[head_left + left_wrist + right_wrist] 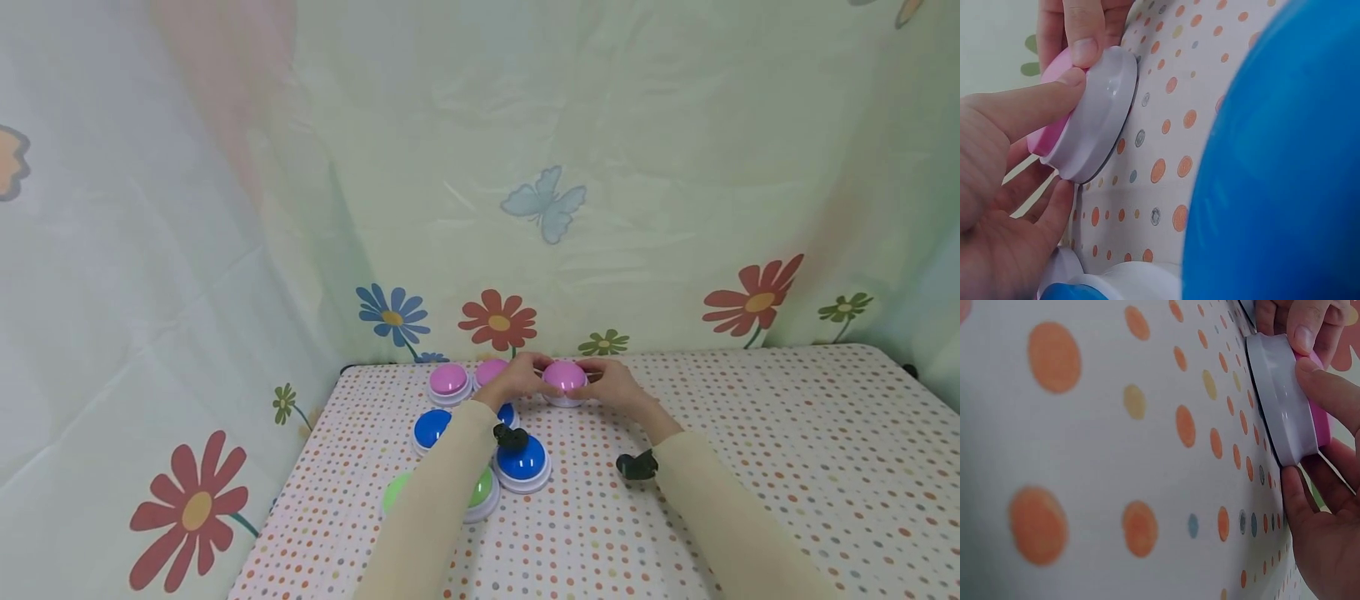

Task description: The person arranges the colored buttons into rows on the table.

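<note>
A pink dome push button [564,377] with a white round base [1100,106] sits at the table's back edge, base down on the cloth. My left hand [519,379] holds its left side and my right hand [617,387] its right side. Both thumbs meet at the front, where the pink dome joins the base, as the right wrist view shows, and the other fingers curl round the sides. Just left of my left hand is a second pink button [491,372], partly covered by it, with a third pink button [448,379] beside that.
Below the pink row stand blue buttons [521,458], one partly under my left forearm. Nearer still are two green buttons [480,489], also partly hidden by that sleeve. A dotted cloth [787,467] covers the table, and a flowered curtain [645,208] hangs behind it.
</note>
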{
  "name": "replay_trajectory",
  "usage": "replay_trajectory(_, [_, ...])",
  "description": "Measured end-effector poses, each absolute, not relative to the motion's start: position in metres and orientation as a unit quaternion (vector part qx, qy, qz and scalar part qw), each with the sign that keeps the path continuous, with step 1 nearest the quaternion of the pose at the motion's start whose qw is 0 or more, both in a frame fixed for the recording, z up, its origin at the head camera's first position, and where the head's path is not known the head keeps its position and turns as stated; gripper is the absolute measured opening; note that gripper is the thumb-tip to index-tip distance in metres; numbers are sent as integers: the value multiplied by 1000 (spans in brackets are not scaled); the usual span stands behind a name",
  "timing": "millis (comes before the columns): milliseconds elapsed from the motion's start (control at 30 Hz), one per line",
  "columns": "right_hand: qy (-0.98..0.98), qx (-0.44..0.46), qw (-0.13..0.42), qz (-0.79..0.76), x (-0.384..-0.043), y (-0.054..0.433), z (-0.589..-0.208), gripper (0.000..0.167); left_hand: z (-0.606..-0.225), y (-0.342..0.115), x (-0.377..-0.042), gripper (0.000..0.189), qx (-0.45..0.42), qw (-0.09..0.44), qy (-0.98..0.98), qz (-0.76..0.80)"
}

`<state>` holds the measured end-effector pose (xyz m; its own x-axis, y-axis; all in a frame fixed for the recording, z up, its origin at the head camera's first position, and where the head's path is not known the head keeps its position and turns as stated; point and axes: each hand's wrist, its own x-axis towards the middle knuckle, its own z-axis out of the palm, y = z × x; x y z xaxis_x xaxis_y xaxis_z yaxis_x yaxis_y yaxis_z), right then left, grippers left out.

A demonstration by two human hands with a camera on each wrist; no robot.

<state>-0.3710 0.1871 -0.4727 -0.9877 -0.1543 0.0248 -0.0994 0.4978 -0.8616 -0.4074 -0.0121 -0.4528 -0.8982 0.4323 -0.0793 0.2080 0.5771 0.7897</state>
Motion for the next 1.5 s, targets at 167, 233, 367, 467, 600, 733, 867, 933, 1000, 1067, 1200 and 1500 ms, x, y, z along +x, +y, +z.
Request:
replay_trajectory(167, [860, -74, 28, -504, -370, 187, -471, 67, -449, -11, -406, 58, 180, 130, 879, 422])
replay_trajectory(233, [859, -75, 27, -505, -368, 188, -472, 66, -448, -11, -404, 56, 177, 131, 880, 421])
replay_trajectory(367, [860, -76, 31, -503, -366, 188, -476, 65, -447, -11, -399, 55, 172, 137, 883, 414])
replay_trajectory(467, [859, -81, 25, -505, -368, 188, -479, 66, -446, -10, -397, 57, 170, 133, 886, 411])
replay_trajectory(600, [859, -85, 18, -504, -366, 186, -480, 74, -443, -10, -395, 65, 181, 120, 890, 401])
replay_trajectory(733, [871, -79, 6, -485, -356, 186, -476, 79, -435, -15, -394, 68, 203, 102, 893, 389])
replay_trajectory(867, [884, -86, -27, -459, -345, 184, -465, 70, -420, -27, -389, 62, 212, 78, 897, 381])
replay_trajectory(933, [885, -99, -38, -453, -339, 182, -456, 63, -413, -35, -386, 58, 214, 67, 900, 373])
replay_trajectory(1000, [885, -108, -42, -451, -333, 180, -448, 59, -409, -42, -383, 55, 219, 59, 902, 367])
replay_trajectory(1067, [885, -119, -43, -448, -327, 179, -440, 57, -405, -48, -377, 53, 223, 56, 906, 357])
replay_trajectory(1200, [882, -147, -40, -446, -311, 177, -429, 55, -399, -59, -361, 50, 229, 69, 909, 341])
replay_trajectory(1500, [872, -197, -42, -447, -275, 165, -416, 54, -392, -85, -318, 47, 255, 73, 906, 330])
